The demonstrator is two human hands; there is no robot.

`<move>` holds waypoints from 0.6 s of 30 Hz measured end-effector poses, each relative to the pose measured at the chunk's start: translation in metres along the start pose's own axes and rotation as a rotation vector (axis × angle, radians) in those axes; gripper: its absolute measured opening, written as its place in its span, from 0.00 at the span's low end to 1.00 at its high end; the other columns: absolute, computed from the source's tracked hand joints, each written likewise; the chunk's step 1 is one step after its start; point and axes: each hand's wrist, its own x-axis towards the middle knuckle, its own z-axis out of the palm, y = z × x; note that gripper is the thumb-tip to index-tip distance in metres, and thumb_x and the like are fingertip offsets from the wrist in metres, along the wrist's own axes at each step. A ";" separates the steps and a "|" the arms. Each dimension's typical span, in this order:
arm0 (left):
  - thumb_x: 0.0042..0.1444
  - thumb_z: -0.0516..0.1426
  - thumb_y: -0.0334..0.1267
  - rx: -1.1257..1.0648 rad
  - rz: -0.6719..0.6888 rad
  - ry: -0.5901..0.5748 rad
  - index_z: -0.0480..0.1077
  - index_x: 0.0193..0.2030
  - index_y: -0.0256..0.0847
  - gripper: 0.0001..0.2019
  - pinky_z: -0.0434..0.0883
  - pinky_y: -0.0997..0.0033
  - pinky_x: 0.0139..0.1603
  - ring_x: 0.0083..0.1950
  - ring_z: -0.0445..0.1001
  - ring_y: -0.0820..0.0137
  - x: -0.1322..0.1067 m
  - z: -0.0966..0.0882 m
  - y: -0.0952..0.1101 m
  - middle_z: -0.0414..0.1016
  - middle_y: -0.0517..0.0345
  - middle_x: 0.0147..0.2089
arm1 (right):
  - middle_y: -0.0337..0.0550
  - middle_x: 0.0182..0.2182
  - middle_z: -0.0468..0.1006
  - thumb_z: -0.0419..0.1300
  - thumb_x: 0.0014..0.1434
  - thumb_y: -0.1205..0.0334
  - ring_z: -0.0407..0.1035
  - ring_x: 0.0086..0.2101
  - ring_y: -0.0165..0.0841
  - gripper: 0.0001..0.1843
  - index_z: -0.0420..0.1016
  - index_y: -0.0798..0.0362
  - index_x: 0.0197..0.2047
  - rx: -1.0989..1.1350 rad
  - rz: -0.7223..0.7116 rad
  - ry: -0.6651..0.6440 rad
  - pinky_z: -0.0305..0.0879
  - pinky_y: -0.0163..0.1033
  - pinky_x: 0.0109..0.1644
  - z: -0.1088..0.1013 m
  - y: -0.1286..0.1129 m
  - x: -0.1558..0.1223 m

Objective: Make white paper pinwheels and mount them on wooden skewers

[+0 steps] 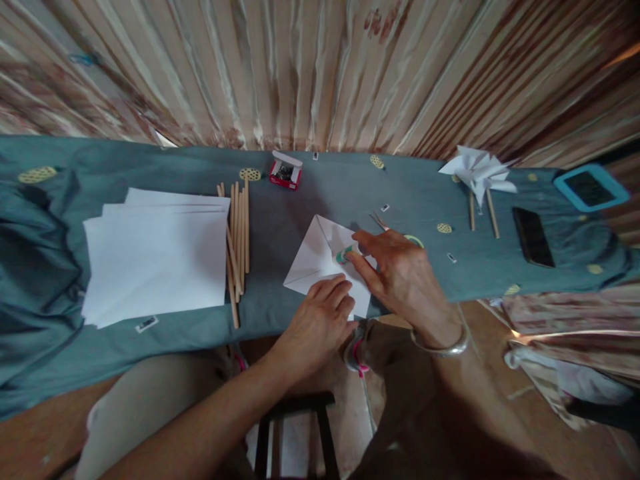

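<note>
A square of white paper (307,260) with crease or cut lines running in from its corners lies at the near edge of the table. My left hand (323,313) bears on its near side, fingers bent and close together over the paper, thumb by the edge. In my right hand (395,267) is a green and white glue stick (345,255), tilted over the middle of the square. Scissors (414,240) lie just beyond the right hand, which partly hides them.
Left of the square are a stack of white paper (160,260) and several wooden sticks (240,233). Farther back stands an open red box (286,172) with small dark items. Rightward lie a paper pinwheel (475,170), a phone (533,237) and a blue-framed device (591,188).
</note>
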 end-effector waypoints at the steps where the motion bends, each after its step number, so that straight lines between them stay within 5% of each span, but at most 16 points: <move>1: 0.55 0.61 0.38 0.000 0.000 -0.004 0.71 0.44 0.31 0.13 0.66 0.56 0.61 0.62 0.67 0.56 0.000 0.000 0.000 0.73 0.41 0.55 | 0.51 0.31 0.79 0.50 0.67 0.57 0.72 0.34 0.40 0.18 0.76 0.60 0.45 -0.018 0.006 -0.001 0.66 0.42 0.37 0.000 -0.001 0.001; 7: 0.57 0.61 0.39 -0.009 -0.009 -0.020 0.71 0.43 0.33 0.12 0.66 0.55 0.61 0.62 0.66 0.57 0.000 0.000 0.000 0.73 0.42 0.56 | 0.49 0.28 0.78 0.50 0.67 0.58 0.72 0.33 0.40 0.17 0.77 0.60 0.43 -0.063 0.050 -0.006 0.65 0.42 0.35 0.001 -0.005 0.006; 12: 0.55 0.62 0.39 -0.016 -0.007 -0.009 0.71 0.44 0.32 0.14 0.65 0.56 0.62 0.62 0.66 0.57 0.001 -0.001 0.000 0.73 0.42 0.55 | 0.52 0.36 0.80 0.49 0.67 0.59 0.72 0.39 0.40 0.20 0.72 0.61 0.54 0.071 0.037 0.044 0.68 0.45 0.44 0.005 -0.004 0.001; 18: 0.56 0.60 0.38 -0.011 0.009 0.022 0.71 0.43 0.31 0.12 0.66 0.55 0.61 0.62 0.67 0.56 0.000 0.000 0.000 0.73 0.40 0.54 | 0.52 0.41 0.81 0.51 0.66 0.59 0.73 0.40 0.40 0.19 0.72 0.60 0.55 0.180 0.059 0.049 0.69 0.47 0.47 0.007 0.004 -0.007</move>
